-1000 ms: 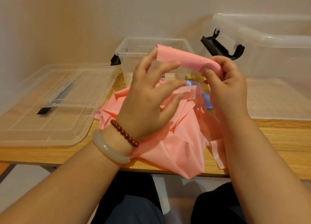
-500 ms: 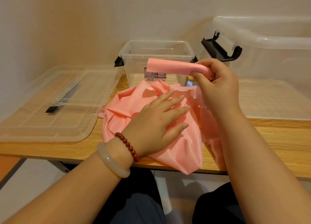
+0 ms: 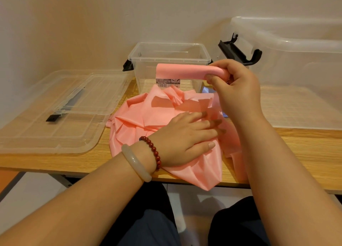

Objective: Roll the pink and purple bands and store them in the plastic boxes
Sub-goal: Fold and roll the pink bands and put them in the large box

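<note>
While the right hand [image 3: 238, 90] grips the rolled end of the pink band [image 3: 146, 120], held above the table [image 3: 296, 149], the left hand [image 3: 185, 134] presses flat, fingers straight, on the band's crumpled rest at the front edge. Toward the back edge, the label [image 3: 167, 81] on the clear plastic box [image 3: 170, 50] reads "Storage Box".

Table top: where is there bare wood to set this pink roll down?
Best is the front right strip of table, between the right forearm and the large clear box. A thinner strip runs in front of the flat lid. The middle is crowded: pink pile, small box.
</note>
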A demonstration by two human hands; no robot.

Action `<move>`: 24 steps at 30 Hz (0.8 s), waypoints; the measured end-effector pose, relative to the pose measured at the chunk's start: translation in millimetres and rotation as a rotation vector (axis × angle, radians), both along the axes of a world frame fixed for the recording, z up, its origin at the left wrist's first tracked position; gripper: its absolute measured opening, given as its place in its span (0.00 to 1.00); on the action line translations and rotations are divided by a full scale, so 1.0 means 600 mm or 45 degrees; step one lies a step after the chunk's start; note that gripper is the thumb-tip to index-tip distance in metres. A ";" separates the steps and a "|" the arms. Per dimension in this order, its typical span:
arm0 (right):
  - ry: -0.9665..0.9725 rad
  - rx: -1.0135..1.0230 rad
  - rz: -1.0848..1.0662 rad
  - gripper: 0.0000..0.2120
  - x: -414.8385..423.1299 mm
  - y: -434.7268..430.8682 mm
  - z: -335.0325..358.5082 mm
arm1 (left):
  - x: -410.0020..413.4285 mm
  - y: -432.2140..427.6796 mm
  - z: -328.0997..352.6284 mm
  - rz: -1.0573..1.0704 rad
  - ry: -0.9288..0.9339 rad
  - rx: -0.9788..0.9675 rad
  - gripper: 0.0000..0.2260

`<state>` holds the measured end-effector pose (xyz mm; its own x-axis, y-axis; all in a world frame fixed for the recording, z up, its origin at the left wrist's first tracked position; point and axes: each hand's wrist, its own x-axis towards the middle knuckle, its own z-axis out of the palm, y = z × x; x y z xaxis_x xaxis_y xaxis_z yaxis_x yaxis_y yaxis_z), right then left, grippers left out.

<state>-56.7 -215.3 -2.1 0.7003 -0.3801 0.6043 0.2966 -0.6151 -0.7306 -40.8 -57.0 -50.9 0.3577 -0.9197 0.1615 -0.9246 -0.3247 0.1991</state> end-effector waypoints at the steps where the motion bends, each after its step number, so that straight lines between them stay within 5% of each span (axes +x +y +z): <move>1: -0.003 -0.002 0.000 0.09 -0.002 -0.001 0.000 | -0.002 -0.001 -0.002 -0.013 0.007 0.059 0.28; 6: -0.020 -0.014 0.000 0.10 -0.009 -0.005 0.004 | -0.007 -0.012 -0.006 -0.007 -0.080 0.315 0.26; 24: -0.030 -0.053 -0.015 0.09 -0.054 -0.018 0.030 | -0.011 -0.016 0.005 0.066 -0.069 0.304 0.24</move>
<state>-88.9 -226.2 15.7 0.6814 -0.3622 0.6359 0.3058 -0.6485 -0.6971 -47.6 -66.3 -47.7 0.4020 -0.9148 -0.0377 -0.9128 -0.4037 0.0619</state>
